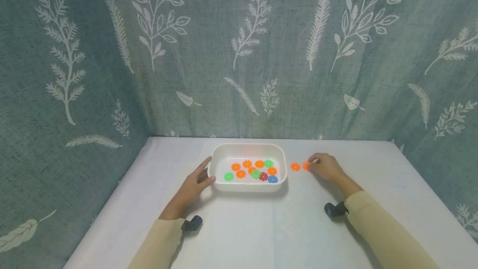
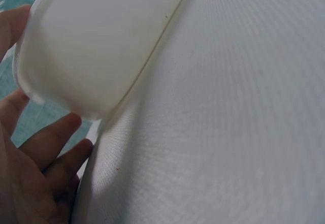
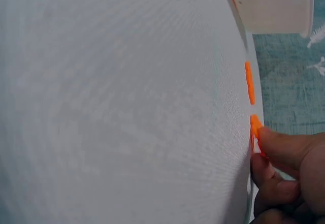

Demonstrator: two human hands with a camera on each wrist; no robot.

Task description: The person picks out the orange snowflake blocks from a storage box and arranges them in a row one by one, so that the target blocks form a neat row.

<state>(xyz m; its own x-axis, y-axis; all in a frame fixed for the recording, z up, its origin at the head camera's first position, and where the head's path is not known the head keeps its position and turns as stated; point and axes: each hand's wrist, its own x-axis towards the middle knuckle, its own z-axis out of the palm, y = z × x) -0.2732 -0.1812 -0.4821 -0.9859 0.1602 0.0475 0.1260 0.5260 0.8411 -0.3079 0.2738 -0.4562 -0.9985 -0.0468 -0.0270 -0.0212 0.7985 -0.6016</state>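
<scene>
A white tray (image 1: 216,151) sits mid-table and holds several flat gear-shaped discs: orange ones (image 1: 247,164), green ones (image 1: 228,176), a red one (image 1: 263,176) and a blue one (image 1: 273,179). My left hand (image 1: 195,184) rests against the tray's left end with straight fingers (image 2: 48,135) touching its wall (image 2: 96,41). To the right of the tray an orange disc (image 1: 295,167) lies flat on the table. My right hand (image 1: 326,166) pinches a second orange disc (image 1: 306,166) at the table surface, its edge showing between thumb and fingers (image 3: 277,148) in the right wrist view.
A white cloth covers the table (image 1: 261,227). Teal leaf-patterned curtains (image 1: 239,53) close in the back and both sides. A small dark camera sits at each wrist (image 1: 191,223).
</scene>
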